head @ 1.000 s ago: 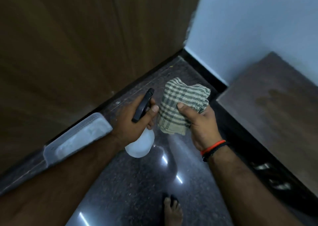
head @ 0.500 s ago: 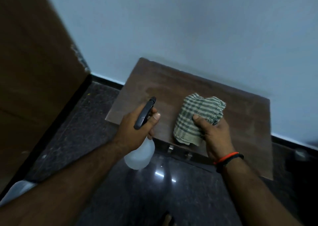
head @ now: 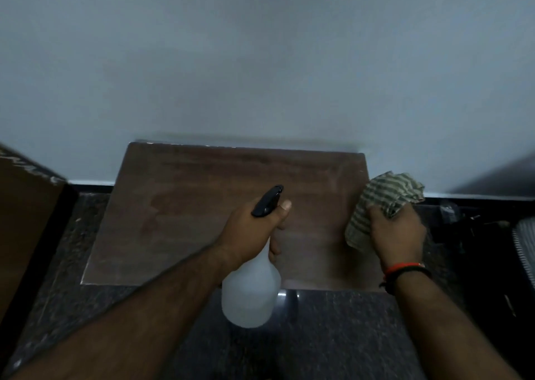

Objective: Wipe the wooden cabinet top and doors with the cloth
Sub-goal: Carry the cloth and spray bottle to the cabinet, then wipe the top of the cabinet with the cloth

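Early stage by judgement: wiping not yet begun, no cloth contact with the wood seen. Cabinet top (head: 202, 220) flat, rectangular, dark brown wood grain with a dull, faintly smeared sheen toward the middle; whether damp or merely dusty cannot be told. Cabinet backed against a pale blue wall (head: 260, 61); doors out of view below the front edge, so presumed still outstanding along with the top. Left hand (head: 249, 229) above the top, fingers clenched round the neck of a spray bottle (head: 249, 292), translucent white plastic, bulbous body, black trigger head pointed forward over the wood. Right hand (head: 396, 234) at the right edge of the top, fingers grasping a bunched cloth (head: 382, 197), soft woven check in green and off-white, held above the right-hand corner. Speckled dark stone floor (head: 333, 336), polished, glinting near the front edge.
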